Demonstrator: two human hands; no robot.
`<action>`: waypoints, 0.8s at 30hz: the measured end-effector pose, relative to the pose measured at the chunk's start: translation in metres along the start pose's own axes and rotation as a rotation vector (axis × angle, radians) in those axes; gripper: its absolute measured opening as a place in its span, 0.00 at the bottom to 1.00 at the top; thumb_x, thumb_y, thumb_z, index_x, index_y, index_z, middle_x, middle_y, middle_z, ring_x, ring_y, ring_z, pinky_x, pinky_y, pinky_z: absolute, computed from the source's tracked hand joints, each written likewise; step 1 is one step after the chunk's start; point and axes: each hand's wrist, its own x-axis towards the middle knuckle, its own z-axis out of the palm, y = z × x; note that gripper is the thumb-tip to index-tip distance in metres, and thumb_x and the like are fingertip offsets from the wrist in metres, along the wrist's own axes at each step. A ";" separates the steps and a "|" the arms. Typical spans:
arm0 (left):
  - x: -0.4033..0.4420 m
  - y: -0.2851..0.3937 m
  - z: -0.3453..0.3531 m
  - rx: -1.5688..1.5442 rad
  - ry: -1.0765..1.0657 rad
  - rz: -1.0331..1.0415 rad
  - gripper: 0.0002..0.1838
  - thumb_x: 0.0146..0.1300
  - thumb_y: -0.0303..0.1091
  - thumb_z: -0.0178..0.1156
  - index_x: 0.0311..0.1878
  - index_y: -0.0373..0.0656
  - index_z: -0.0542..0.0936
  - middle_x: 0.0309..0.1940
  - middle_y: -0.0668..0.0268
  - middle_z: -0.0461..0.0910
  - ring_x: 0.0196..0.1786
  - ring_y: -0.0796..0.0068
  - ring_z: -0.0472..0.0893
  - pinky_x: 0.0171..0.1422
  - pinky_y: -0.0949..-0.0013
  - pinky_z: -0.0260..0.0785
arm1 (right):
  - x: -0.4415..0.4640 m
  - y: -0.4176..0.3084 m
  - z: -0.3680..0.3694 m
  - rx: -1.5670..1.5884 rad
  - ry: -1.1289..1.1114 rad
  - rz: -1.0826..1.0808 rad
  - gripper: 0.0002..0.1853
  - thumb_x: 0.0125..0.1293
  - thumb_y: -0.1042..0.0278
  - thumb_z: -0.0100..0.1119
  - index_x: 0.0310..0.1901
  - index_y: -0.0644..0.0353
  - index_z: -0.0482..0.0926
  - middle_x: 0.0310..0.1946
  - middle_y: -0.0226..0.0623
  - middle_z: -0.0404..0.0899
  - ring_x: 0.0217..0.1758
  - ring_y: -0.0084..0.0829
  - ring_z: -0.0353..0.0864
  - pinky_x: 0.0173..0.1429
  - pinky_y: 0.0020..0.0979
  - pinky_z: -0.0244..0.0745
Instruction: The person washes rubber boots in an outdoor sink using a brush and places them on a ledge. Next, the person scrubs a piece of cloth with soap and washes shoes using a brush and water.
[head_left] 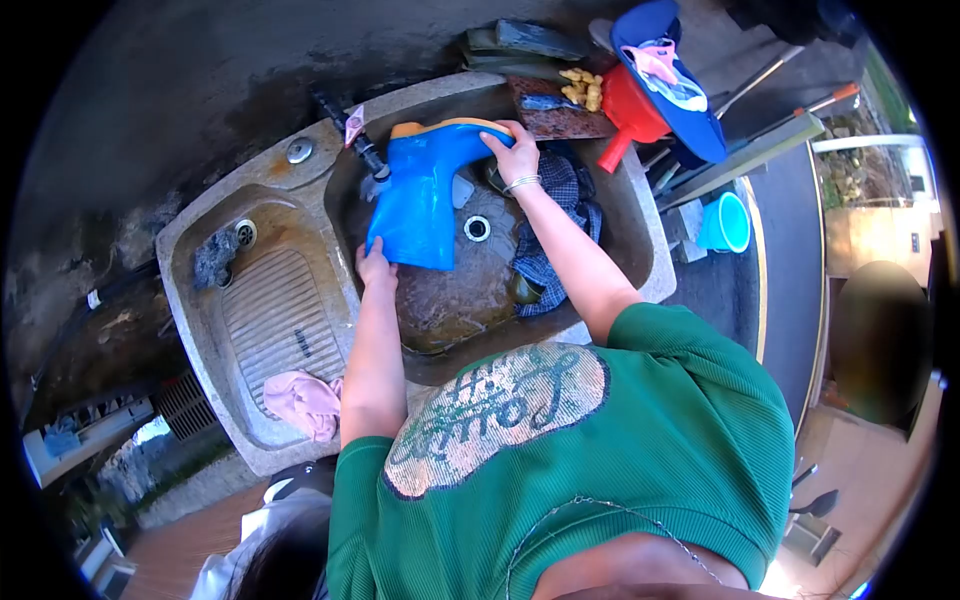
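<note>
A blue rubber boot (420, 195) with an orange sole is held sideways over the right basin of a stone sink (655, 235). My left hand (376, 267) grips the boot's open top edge at the lower left. At the toe end, my right hand (516, 158) pinches the boot between thumb and fingers. Water runs from a dark tap (368, 155) beside the boot's left side. Below the boot, the basin floor shows a round drain (477, 229). Dark checked cloth (545, 260) lies wet along the basin's right side, partly behind my right forearm.
A pink cloth (303, 403) lies on the ribbed washboard (285, 305) at left. Ginger (582, 90), a red scoop (632, 108) and a dark blue basin (690, 120) holding cloths stand beyond the sink's upper right. A cyan bucket (725, 222) is at right. Part of another person (275, 535) shows at bottom left.
</note>
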 end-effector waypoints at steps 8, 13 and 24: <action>-0.097 0.039 0.008 0.719 0.074 0.736 0.27 0.68 0.51 0.55 0.36 0.28 0.79 0.29 0.58 0.82 0.33 0.67 0.78 0.43 0.62 0.70 | -0.035 0.010 0.041 0.102 -0.375 -0.070 0.27 0.55 0.55 0.67 0.56 0.55 0.75 0.45 0.47 0.78 0.51 0.43 0.78 0.57 0.38 0.73; -0.114 0.026 -0.006 0.252 0.202 0.324 0.30 0.68 0.57 0.53 0.29 0.34 0.76 0.18 0.69 0.74 0.21 0.80 0.72 0.24 0.71 0.63 | -0.067 -0.066 -0.019 0.230 -1.321 -0.198 0.30 0.60 0.51 0.66 0.60 0.55 0.73 0.54 0.35 0.78 0.55 0.31 0.77 0.61 0.35 0.72; -0.171 0.055 0.015 0.299 0.001 0.582 0.29 0.70 0.54 0.51 0.28 0.32 0.75 0.19 0.70 0.73 0.23 0.81 0.67 0.30 0.71 0.62 | -0.097 -0.108 -0.063 0.014 -1.222 -0.454 0.24 0.53 0.56 0.69 0.48 0.58 0.75 0.40 0.41 0.82 0.44 0.40 0.82 0.48 0.38 0.76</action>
